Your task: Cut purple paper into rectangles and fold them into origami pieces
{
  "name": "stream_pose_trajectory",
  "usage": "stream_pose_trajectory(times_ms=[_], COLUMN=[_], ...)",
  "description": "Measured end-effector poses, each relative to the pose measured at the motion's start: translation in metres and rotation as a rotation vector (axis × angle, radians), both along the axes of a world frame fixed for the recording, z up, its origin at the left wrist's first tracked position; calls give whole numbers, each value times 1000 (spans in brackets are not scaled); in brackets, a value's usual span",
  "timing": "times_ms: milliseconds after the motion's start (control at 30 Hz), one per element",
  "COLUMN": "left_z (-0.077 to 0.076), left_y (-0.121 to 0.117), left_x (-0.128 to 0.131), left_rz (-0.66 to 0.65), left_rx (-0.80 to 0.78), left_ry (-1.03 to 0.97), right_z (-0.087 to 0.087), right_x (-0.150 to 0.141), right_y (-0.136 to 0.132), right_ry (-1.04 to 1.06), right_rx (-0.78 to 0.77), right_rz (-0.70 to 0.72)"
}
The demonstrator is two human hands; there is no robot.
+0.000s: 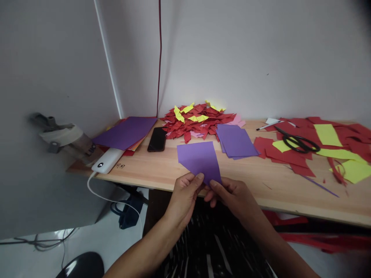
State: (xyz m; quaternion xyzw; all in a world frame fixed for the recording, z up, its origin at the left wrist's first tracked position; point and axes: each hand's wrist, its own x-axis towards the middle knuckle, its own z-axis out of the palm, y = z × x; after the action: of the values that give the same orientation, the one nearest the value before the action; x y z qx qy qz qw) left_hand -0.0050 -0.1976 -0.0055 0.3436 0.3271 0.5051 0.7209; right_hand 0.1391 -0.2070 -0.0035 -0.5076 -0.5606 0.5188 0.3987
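Note:
Between my two hands is a piece of purple paper (199, 156), held over the table's front edge with its lower left side slanting. My left hand (188, 189) pinches it at the bottom, thumb on top. The lower right corner is gripped by my right hand (227, 193), also with the thumb on top. Just beyond it to the right lies a small stack of purple paper sheets (237, 139). Behind the held sheet rises a pile of folded red paper pieces (199, 123) with a few yellow and pink ones.
A black phone (157, 139), larger purple sheets (127, 133), a white power bank (108, 160) with a cable and a clear bottle (78, 144) are on the left. Black scissors (300, 143), a pen (268, 125) and red and yellow paper scraps (327, 134) lie on the right.

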Motion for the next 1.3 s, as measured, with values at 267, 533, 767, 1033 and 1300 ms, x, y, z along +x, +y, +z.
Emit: stream_pose_trajectory(times_ms=[267,533,767,1033,1300], left_z=[7,9,9,3,13], left_y=[13,19,15,1,16], left_x=[-6,-11,-8,7,-5], left_rz=[181,206,185,120,218], left_rx=[38,31,40,49,97], left_ry=[-64,-101,-50,41,21], right_z=[-2,-1,0,2,0], right_x=[1,0,3,4,5], right_y=[-3,-4,0,6,3], right_ry=[-29,-44,-24,127,73], right_rx=[-9,-22,-60,-101,-132], right_rz=[9,6,29,72,68])
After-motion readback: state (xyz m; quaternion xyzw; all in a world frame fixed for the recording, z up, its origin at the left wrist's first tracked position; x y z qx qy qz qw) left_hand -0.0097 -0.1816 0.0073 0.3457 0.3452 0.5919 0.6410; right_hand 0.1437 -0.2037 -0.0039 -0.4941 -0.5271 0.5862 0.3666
